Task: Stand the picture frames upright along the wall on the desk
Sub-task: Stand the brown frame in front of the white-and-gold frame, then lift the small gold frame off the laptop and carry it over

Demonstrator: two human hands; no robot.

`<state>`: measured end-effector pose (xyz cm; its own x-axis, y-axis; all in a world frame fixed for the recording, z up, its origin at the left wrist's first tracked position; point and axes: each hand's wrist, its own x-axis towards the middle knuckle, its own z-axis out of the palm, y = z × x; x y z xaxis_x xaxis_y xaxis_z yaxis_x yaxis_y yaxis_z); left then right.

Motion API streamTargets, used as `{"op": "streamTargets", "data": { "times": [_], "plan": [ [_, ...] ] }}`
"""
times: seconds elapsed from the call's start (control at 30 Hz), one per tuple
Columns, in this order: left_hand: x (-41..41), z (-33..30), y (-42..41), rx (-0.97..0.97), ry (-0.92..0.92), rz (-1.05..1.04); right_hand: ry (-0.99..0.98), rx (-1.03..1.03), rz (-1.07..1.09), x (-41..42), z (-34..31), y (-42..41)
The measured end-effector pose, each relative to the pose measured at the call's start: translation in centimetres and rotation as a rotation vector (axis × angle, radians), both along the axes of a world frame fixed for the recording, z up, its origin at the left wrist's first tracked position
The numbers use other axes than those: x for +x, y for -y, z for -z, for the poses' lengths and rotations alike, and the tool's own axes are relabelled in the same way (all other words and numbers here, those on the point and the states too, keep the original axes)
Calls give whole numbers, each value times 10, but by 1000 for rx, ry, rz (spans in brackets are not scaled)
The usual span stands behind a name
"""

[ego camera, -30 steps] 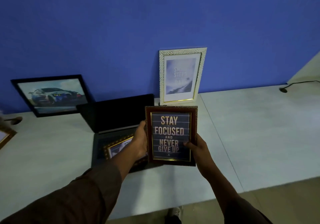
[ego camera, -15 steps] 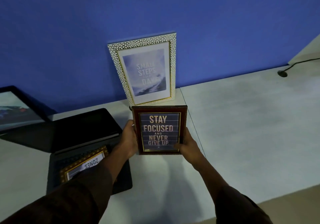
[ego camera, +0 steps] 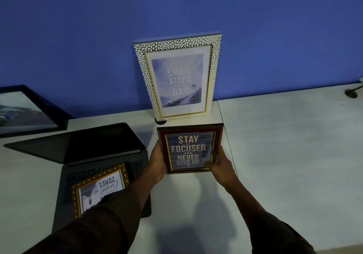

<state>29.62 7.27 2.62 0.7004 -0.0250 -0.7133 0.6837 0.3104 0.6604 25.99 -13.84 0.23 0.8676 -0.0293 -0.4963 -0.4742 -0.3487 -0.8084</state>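
Note:
A dark red frame reading "STAY FOCUSED AND NEVER GIVE UP" is held upright over the white desk. My left hand grips its left edge and my right hand grips its lower right corner. Just behind it a white pebbled frame with "SMALL STEPS EVERY DAY" leans upright against the blue wall. A black frame with a car picture leans on the wall at far left. A gold frame lies flat, upside down to me, on a laptop keyboard, partly hidden by my left sleeve.
An open black laptop sits left of centre, its screen tilted far back. A seam between two desk sections runs right of the held frame. A dark cable end lies at the far right by the wall.
The held red frame has moved forward toward the wall, closer to the white frame. My view has shifted right, so the car frame slid to the left edge.

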Motion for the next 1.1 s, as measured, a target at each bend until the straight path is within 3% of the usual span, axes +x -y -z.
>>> {"op": "streamTargets", "data": {
  "times": [0.23,0.4,0.6,1.1],
  "plan": [
    [6,2,1,103,-23,-65,-9,-115,32,-2,-5,-1],
    [-19,-1,-16,188,-29,-55,20,-163,178,-38,-15,-17],
    [-62,-15,-63,133,38,-13,-12,-284,294,-87,-33,-57],
    [-218,-41,-280,382,88,-10,-20,-206,-20,-170,-43,-250]
  ]
}}
